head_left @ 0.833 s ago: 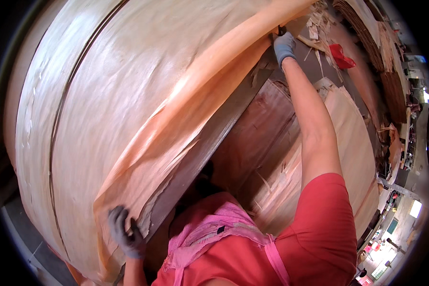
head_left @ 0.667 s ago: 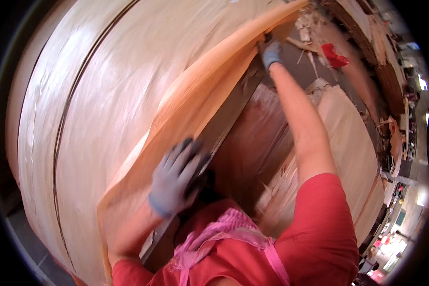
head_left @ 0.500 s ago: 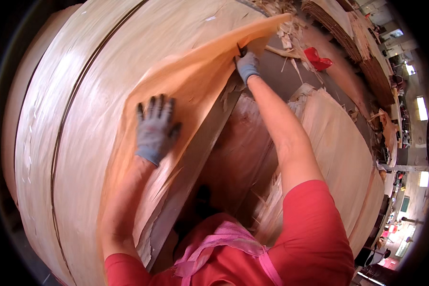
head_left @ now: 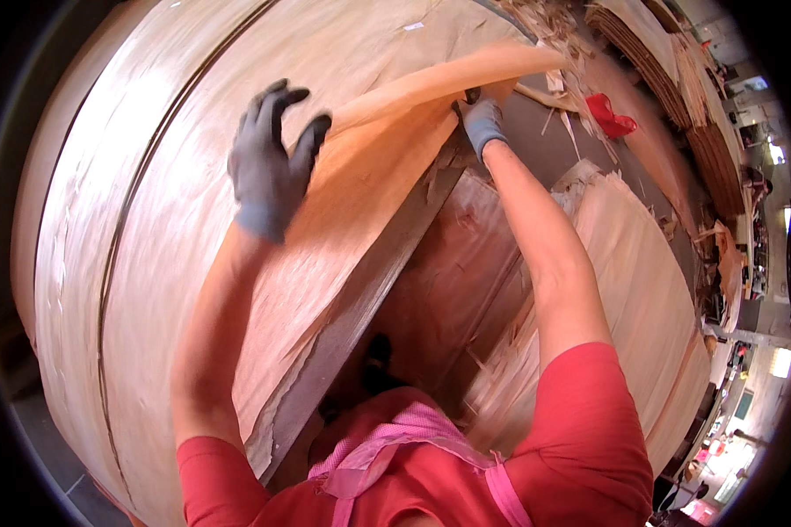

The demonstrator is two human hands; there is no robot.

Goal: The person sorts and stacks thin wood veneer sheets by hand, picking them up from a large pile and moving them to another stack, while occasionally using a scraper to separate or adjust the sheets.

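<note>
A thin orange-tan wood veneer sheet (head_left: 395, 154) lies over a broad pale veneer surface (head_left: 176, 193), its far right end raised in a curled fold. My right hand (head_left: 483, 123), in a grey glove with a blue cuff, is closed at the raised edge near that end; its fingers are partly hidden by the sheet, and something small and dark shows at them. My left hand (head_left: 272, 167), in a matching glove, hovers over the sheet's left edge, fingers apart and bent, holding nothing.
Another pale veneer stack (head_left: 624, 272) with ragged edges lies to the right. Wood scraps (head_left: 554, 35) and a red piece (head_left: 610, 116) lie at the far right, before a thick pile of brown sheets (head_left: 712, 149). A dark gap runs between the two stacks.
My left hand has come up off the sheet and moved farther away, its fingers now bent. My right hand, still at the sheet's edge, appears slightly farther right, as does the surrounding scene.
</note>
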